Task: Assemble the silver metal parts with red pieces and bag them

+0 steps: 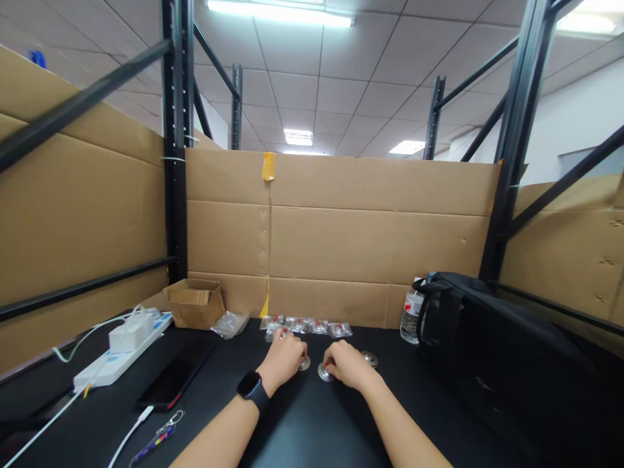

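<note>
My left hand (284,356), with a dark watch on its wrist, has its fingers closed at a small round metal disc (305,364) low over the black table. Just to the right, my right hand (347,365) pinches another shiny round metal disc (324,374), its fingers covering part of it. A third metal disc (369,358) lies behind the right hand, apart from the fingers. Beyond both hands, several small clear packets (319,326) with red and silver contents lie in a row. The exact kind of the discs is too small to make out.
An open cardboard box (195,305) and a clear plastic bag (230,324) stand at the back left. Nearer are a white power strip (121,351), a phone (175,374) and a keychain (158,437). A water bottle (410,318) and black bag (497,351) occupy the right. Cardboard walls (341,240) enclose the table.
</note>
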A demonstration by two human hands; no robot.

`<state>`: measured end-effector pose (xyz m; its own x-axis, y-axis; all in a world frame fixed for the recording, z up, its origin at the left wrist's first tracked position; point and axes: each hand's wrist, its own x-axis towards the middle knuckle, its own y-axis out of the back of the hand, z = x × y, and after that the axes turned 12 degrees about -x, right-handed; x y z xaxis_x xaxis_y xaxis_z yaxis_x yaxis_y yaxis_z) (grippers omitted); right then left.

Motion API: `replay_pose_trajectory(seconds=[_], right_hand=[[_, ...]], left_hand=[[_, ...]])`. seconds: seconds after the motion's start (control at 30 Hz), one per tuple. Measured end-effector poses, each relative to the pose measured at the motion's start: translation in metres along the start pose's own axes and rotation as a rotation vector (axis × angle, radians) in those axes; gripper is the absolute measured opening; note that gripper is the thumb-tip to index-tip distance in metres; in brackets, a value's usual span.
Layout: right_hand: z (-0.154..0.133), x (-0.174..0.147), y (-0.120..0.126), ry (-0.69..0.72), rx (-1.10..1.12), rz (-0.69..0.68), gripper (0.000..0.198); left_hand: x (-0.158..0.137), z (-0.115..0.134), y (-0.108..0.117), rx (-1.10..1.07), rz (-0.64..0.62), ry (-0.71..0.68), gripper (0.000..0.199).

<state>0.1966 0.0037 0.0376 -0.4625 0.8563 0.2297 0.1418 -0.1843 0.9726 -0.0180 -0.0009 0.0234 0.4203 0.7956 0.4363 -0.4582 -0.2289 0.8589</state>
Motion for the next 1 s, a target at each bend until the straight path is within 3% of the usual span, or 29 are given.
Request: replay_pose_trajectory(seconds=[0.17, 0.3, 0.47, 0.57, 0.67, 0.87, 1.0], right_hand=[[0.002, -0.002, 0.005, -0.051, -0.121, 0.009, 0.018], [0.005, 0.001, 0.002, -0.039, -0.106, 0.044, 0.014], [0.007, 0.013, -0.005, 0.047, 0.255, 0.295, 0.009], [0.003, 0.019, -0.002, -0.002, 0.492, 0.500, 0.012], [-0.002, 0.020, 0.003, -0.044, 0.724, 0.578, 0.020], [-0.014, 0.020, 0.001, -0.067, 0.978, 0.571, 0.029], [-0.021, 0.019, -0.006, -0.107, 1.206, 0.322, 0.037]], left_hand=[[0.001, -0.004, -0.003, 0.032, -0.001, 0.031, 0.017], [-0.001, -0.007, -0.002, -0.131, -0.069, 0.079, 0.015], [0.004, -0.005, 0.005, -0.421, -0.033, 0.141, 0.018], [0.011, -0.006, 0.006, -0.671, 0.052, 0.110, 0.022], [0.016, -0.008, 0.005, -0.865, 0.152, 0.078, 0.026], [0.019, -0.004, 0.003, -1.000, 0.189, 0.042, 0.031], [0.019, -0.001, 0.003, -0.987, 0.214, 0.046, 0.031]])
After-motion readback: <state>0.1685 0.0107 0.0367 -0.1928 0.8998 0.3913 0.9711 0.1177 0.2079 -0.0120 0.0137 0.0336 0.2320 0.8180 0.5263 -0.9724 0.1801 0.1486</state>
